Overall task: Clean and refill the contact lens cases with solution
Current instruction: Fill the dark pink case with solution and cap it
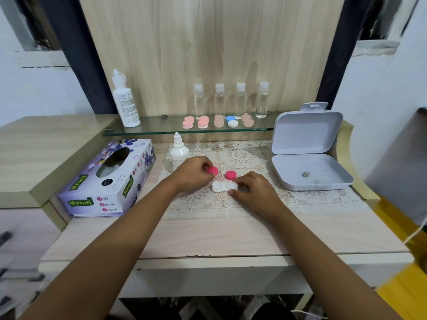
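Note:
A white two-well contact lens case lies uncapped on the lace mat. My left hand pinches one pink cap just above the mat, to the upper left of the case. The second pink cap lies on the mat right behind the case. My right hand holds the case's right end with thumb and curled fingers. A small white solution dropper bottle stands behind my left hand.
A glass shelf carries a tall white bottle, several clear bottles and several capped lens cases. An open white box sits at right, a tissue box at left.

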A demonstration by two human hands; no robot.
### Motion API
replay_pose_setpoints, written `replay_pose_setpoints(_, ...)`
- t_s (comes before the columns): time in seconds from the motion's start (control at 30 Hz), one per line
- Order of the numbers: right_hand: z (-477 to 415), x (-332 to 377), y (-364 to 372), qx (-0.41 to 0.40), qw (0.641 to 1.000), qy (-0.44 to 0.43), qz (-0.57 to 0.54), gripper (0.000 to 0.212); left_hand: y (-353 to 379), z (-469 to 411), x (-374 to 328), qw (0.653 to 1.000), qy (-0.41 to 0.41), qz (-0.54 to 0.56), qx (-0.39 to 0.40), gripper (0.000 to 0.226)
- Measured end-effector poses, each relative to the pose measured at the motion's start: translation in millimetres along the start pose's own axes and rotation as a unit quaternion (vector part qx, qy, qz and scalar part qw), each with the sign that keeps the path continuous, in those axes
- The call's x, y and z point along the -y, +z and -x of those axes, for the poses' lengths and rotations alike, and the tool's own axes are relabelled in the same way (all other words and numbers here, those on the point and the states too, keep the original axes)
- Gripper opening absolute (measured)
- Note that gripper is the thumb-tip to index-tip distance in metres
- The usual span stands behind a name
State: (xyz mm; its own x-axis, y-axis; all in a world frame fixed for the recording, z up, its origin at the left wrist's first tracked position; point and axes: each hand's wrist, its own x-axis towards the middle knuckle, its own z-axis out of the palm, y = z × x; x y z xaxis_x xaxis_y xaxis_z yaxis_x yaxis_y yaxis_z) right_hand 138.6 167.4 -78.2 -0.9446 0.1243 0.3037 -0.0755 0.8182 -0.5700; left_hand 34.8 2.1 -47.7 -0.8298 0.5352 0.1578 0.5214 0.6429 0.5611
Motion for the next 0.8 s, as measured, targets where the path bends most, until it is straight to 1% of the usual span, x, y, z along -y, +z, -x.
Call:
replay_pose_setpoints(0.1, 0, -1, 0, 0.0, 1.0, -0.001, 0.004, 0.025, -1, 8, -4, 1.0, 0.014, 0.024, -0.011, 0.025)
replay_pose_setpoints(0.3, -1, 0, 1, 0.002, 1.0, 0.008, 0.005, 0.027, 3, 24, -11, 0.998, 0.057, -0.002, 0.006, 0.034)
replay_pose_setpoints(0.43, -1, -1, 1, 0.001, 1.0, 0.011, 0.01, 0.028, 6, 29, -9, 0.997, 0.076, -0.021, 0.016, 0.028)
replay_pose_setpoints(0.8, -1, -1, 2, -0.007, 1.0, 0.006, 0.0, 0.029, 14, 34, -3, 0.997, 0.076, 0.002, -0.001, 0.03)
